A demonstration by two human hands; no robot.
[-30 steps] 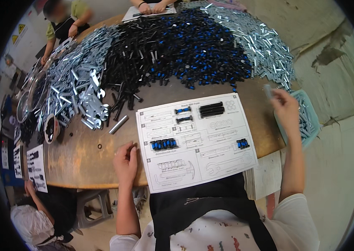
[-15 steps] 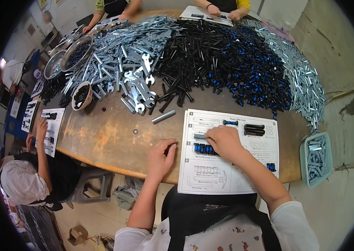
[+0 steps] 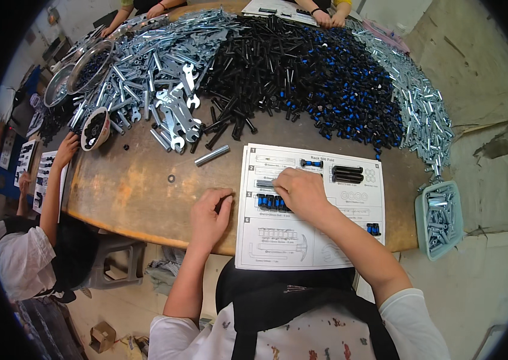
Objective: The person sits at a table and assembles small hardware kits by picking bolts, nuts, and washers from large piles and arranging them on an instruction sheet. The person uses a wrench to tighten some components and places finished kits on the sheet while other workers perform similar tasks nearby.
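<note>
Right hand [image 3: 303,193] over the sheet [image 3: 353,207], fingers bunched at the near end of a silver tube [image 3: 264,183]; cannot tell whether they pinch it. Tube lies on the sheet, just above the blue-banded bolts [image 3: 273,202]. Left hand [image 3: 211,210] loosely curled, thumb apart, on the counter [image 3: 122,192] by the sheet's left edge (nothing seen in it). Risks, judged: a low wrist could nudge the bolts askew; the round tube could roll if released unevenly.
</note>
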